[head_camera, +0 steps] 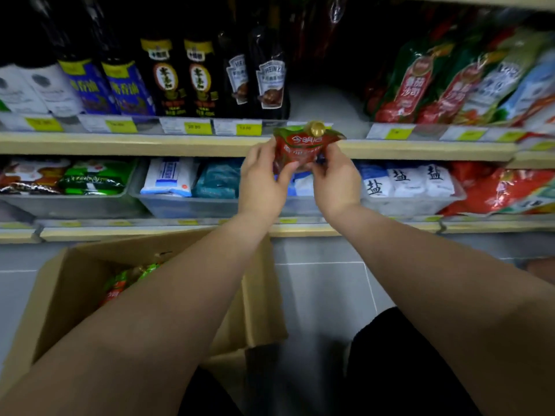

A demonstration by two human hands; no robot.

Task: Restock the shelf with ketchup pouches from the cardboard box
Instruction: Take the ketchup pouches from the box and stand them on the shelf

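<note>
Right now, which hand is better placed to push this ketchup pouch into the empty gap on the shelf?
Right hand, probably. Both hands grip the ketchup pouch, but the gap lies up and slightly right, on its side.

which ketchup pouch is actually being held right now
The gold-capped ketchup pouch, pinched between left hand and right hand before the shelf edge; others lie in the cardboard box or on the shelf.

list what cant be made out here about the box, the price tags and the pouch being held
Head view only:
- Cardboard box: the left forearm covers most of the inside; a few pouches in the box show, their count hidden.
- Price tags: blurred, numbers unreadable.
- Ketchup pouch: lower half hidden by the left hand and right hand.
- Gap on the shelf: its back is too dark to see.
</note>
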